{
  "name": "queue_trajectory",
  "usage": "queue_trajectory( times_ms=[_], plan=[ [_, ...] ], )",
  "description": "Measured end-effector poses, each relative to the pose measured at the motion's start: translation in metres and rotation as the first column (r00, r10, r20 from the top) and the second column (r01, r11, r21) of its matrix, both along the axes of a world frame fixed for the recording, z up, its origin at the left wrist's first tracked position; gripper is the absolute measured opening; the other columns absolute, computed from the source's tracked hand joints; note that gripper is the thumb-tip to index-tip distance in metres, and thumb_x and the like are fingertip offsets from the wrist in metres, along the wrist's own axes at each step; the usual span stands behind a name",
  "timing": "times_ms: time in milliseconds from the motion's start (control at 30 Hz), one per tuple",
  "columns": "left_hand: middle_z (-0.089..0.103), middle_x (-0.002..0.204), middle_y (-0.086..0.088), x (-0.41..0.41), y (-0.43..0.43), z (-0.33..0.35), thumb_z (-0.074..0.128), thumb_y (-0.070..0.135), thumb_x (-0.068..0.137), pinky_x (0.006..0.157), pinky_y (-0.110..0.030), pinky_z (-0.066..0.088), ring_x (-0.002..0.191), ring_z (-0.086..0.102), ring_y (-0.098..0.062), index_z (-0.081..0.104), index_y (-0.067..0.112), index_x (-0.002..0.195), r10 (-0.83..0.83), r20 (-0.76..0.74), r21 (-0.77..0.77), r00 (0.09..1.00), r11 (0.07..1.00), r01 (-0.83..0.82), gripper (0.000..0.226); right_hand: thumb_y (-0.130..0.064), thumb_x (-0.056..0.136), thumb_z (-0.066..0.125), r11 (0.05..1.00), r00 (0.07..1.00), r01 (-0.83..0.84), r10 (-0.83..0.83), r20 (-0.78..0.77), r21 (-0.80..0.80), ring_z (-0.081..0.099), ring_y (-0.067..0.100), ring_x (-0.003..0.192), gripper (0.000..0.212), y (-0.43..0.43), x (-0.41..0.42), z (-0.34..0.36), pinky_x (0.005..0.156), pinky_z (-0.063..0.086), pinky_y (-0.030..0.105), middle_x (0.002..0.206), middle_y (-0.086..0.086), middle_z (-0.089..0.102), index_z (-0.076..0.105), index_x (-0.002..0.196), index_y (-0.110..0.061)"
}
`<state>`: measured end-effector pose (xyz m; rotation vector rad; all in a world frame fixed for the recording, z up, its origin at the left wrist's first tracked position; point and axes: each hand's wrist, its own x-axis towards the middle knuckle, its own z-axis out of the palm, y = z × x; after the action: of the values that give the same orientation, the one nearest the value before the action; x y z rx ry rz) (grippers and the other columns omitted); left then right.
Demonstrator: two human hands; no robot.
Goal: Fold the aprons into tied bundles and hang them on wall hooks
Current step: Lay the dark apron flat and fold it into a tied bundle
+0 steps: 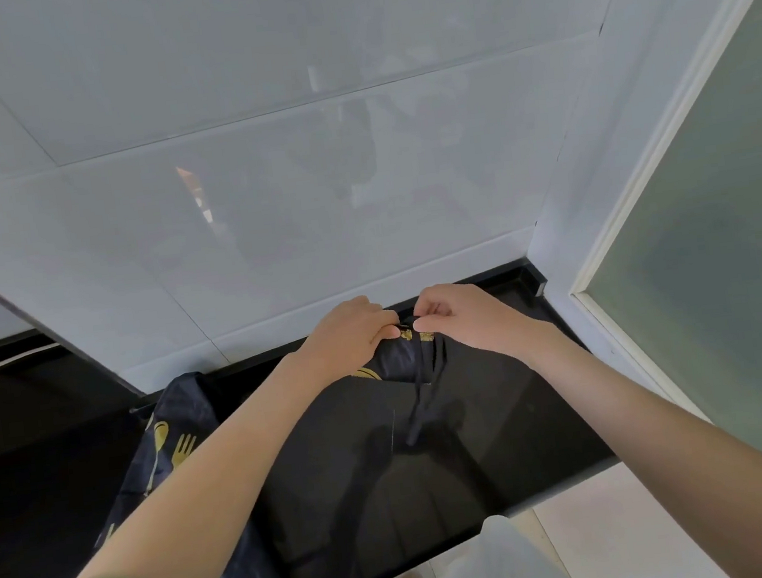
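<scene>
My left hand (351, 335) clamps the rolled apron bundle (394, 361) over the black counter (503, 417) and my right hand (463, 319) pinches its tie string (422, 393); if that pinch slips, the roll likely springs open. The tiled wall (312, 201) is close ahead and the door frame (634, 193) is to the right. The spare apron (177, 435) draped on the left could snag, so the free room is toward me.

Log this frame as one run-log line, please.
stage: tying | left hand: grips apron bundle | right hand: pinches tie strings | second apron: lying on countertop | hung: not yet
</scene>
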<state>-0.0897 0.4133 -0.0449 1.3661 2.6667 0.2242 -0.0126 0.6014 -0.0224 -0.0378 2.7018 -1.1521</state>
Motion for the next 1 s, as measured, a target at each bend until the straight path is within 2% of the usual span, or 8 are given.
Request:
queue_trajectory(
  times_ms=[167, 333, 500, 600, 700, 733, 867, 1000],
  plan=[
    [0.049, 0.055, 0.002, 0.005, -0.003, -0.006, 0.04, 0.029, 0.091, 0.05, -0.025, 0.036, 0.053, 0.048, -0.019, 0.06, 0.014, 0.067, -0.135, -0.362, 0.122, 0.922, 0.974, 0.19, 0.035, -0.023, 0.099, 0.05, 0.988, 0.994, -0.099, 0.102, -0.024, 0.122, 0.055, 0.006, 0.082, 0.007, -0.001, -0.002, 0.007, 0.067, 0.039, 0.015, 0.09, -0.009, 0.059, 0.055, 0.095, -0.021],
    [0.049, 0.062, 0.0, 0.017, 0.002, -0.008, 0.042, 0.024, 0.091, 0.062, -0.026, 0.027, 0.064, 0.045, -0.018, 0.061, 0.012, 0.073, -0.23, -0.477, 0.159, 0.848, 0.927, 0.34, 0.029, -0.02, 0.101, 0.043, 0.988, 0.991, -0.132, 0.133, -0.004, 0.078, 0.045, 0.004, 0.061, 0.016, 0.001, -0.01, 0.013, 0.059, 0.034, 0.018, 0.074, -0.006, 0.056, 0.048, 0.086, -0.019],
    [0.056, 0.07, -0.006, 0.018, 0.006, -0.003, 0.048, 0.016, 0.094, 0.07, -0.028, 0.036, 0.073, 0.037, -0.017, 0.06, 0.006, 0.089, -0.161, -0.512, 0.407, 0.844, 0.819, 0.404, 0.016, -0.008, 0.097, 0.051, 0.93, 0.992, -0.009, 0.055, 0.116, -0.368, 0.048, 0.01, 0.072, 0.017, 0.011, -0.017, 0.002, 0.069, 0.038, 0.024, 0.075, -0.004, 0.055, 0.057, 0.083, -0.016],
    [0.056, 0.07, -0.009, 0.023, 0.012, 0.009, 0.042, 0.019, 0.099, 0.071, -0.02, 0.032, 0.073, 0.037, -0.015, 0.06, 0.003, 0.09, -0.023, -0.347, 0.599, 0.938, 0.764, 0.24, 0.026, -0.006, 0.095, 0.053, 0.775, 0.962, 0.071, 0.112, 0.248, -0.627, 0.045, 0.023, 0.084, 0.01, 0.016, -0.015, -0.008, 0.072, 0.041, 0.025, 0.091, 0.006, 0.054, 0.06, 0.1, -0.01],
    [0.057, 0.073, -0.01, 0.029, 0.017, 0.02, 0.036, 0.024, 0.101, 0.069, -0.017, 0.027, 0.076, 0.036, -0.012, 0.064, -0.002, 0.089, 0.088, -0.094, 0.689, 0.992, 0.725, 0.001, 0.041, -0.006, 0.088, 0.065, 0.988, 0.99, 0.069, -0.051, 0.133, -0.135, 0.051, 0.006, 0.084, 0.028, 0.015, -0.009, -0.025, 0.076, 0.044, 0.017, 0.096, -0.009, 0.054, 0.053, 0.108, -0.02],
    [0.057, 0.076, -0.009, 0.03, 0.018, 0.021, 0.036, 0.022, 0.1, 0.068, -0.017, 0.026, 0.079, 0.039, -0.013, 0.064, -0.003, 0.092, 0.121, -0.017, 0.683, 0.992, 0.726, -0.077, 0.038, -0.008, 0.088, 0.064, 0.979, 0.991, 0.07, -0.046, 0.128, -0.191, 0.05, 0.004, 0.075, 0.018, 0.012, -0.009, -0.03, 0.07, 0.046, 0.021, 0.086, -0.007, 0.052, 0.054, 0.098, -0.019],
    [0.046, 0.076, 0.004, 0.028, 0.023, 0.019, 0.035, 0.016, 0.104, 0.062, -0.023, 0.026, 0.082, 0.044, -0.018, 0.057, 0.006, 0.093, 0.356, 0.344, 0.598, 0.869, 0.63, -0.495, 0.026, -0.004, 0.095, 0.03, 0.578, 0.938, 0.34, -0.151, 0.312, -0.742, 0.023, 0.007, 0.04, 0.026, -0.009, -0.02, -0.031, 0.04, 0.015, 0.022, 0.062, 0.005, 0.022, 0.04, 0.075, -0.017],
    [0.042, 0.066, 0.004, 0.024, 0.025, 0.013, 0.031, 0.024, 0.105, 0.054, -0.021, 0.029, 0.069, 0.04, -0.017, 0.042, 0.013, 0.076, 0.469, 0.425, 0.545, 0.774, 0.549, -0.633, 0.033, -0.039, 0.106, 0.023, 0.351, 0.877, 0.477, -0.242, 0.414, -0.805, 0.017, 0.008, 0.04, 0.046, -0.017, -0.012, -0.017, 0.042, 0.01, 0.023, 0.064, -0.001, 0.058, 0.058, 0.092, -0.013]
  ],
)
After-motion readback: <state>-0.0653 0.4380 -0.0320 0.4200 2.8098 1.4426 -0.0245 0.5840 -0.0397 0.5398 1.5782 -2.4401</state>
